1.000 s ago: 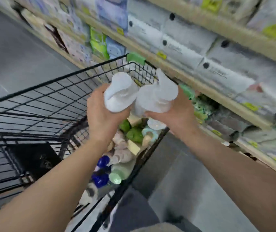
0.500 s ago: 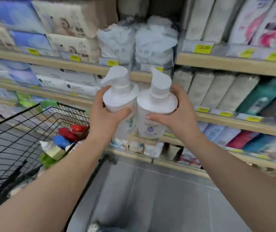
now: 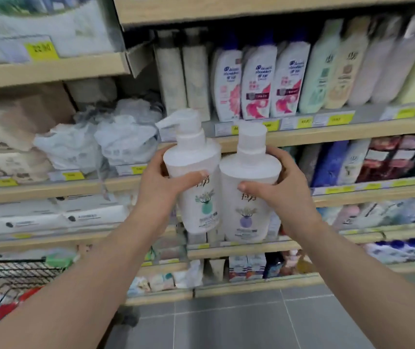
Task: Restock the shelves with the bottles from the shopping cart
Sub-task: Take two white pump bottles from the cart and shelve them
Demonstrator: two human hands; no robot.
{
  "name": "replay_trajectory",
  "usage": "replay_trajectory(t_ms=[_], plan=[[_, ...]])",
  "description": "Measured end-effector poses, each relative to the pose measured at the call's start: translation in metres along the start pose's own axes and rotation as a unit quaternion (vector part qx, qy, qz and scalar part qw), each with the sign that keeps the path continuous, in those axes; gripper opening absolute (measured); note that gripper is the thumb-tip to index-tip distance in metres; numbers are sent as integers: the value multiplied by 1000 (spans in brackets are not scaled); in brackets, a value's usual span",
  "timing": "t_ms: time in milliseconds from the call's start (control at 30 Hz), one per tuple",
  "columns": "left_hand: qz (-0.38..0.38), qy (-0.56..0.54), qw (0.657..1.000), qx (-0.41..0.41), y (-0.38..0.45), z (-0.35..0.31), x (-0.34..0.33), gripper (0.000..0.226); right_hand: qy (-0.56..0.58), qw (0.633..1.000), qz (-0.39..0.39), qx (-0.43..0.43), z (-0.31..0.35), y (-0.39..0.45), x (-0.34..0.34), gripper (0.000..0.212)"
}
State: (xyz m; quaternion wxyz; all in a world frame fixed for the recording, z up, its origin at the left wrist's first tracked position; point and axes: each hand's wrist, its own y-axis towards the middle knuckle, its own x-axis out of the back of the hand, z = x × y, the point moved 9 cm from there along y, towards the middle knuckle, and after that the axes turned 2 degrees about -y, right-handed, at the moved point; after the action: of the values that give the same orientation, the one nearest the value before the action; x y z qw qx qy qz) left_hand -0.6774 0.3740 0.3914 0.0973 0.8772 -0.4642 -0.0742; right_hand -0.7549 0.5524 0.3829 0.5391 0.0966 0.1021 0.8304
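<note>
The fingers of the left hand (image 3: 160, 183) are wrapped tight around a white pump bottle with a teal vase label (image 3: 197, 182), thumb pressed across its front just under the shoulder. The right hand (image 3: 280, 191) is clamped the same way on a second white pump bottle, this one with a lilac vase label (image 3: 248, 197), thumb laid across the front. The two bottles are held upright and side by side, their shoulders touching between the hands; the left pump's spout is turned out to the left.

Directly beyond the fingertips, wooden shelves (image 3: 327, 133) are seen, fronted with yellow price tags (image 3: 337, 119). Above and past the right hand, a row of white shampoo bottles with pink-red flowers (image 3: 256, 81) is stood on the upper shelf, with pale green and cream bottles further right. Out past the left hand, crumpled clear-wrapped packs (image 3: 123, 137) and boxed tissue packs (image 3: 50, 217) are stacked. Below the left forearm, at the lower left, the black wire shopping cart (image 3: 7, 278) is caught at the edge, with red items blurred inside. Grey floor tiles (image 3: 226, 321) are spread under both arms.
</note>
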Motion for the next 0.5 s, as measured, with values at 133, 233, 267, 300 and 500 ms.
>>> replay_trajectory(t_ms=[133,233,267,300,500], plan=[[43,-48,998,-18,30,-25,-29,48,50,998,-37,28,25,24,26,53],[66,-78,994,-39,54,-52,-46,33,81,994,-53,48,48,45,40,56],[79,-82,992,-50,60,-63,-52,30,87,993,-54,59,57,52,44,50],[93,-86,990,-63,65,-75,-59,30,92,992,-54,72,67,58,46,46],[142,-119,974,-132,91,-130,-88,29,112,983,-35,143,114,87,64,59]])
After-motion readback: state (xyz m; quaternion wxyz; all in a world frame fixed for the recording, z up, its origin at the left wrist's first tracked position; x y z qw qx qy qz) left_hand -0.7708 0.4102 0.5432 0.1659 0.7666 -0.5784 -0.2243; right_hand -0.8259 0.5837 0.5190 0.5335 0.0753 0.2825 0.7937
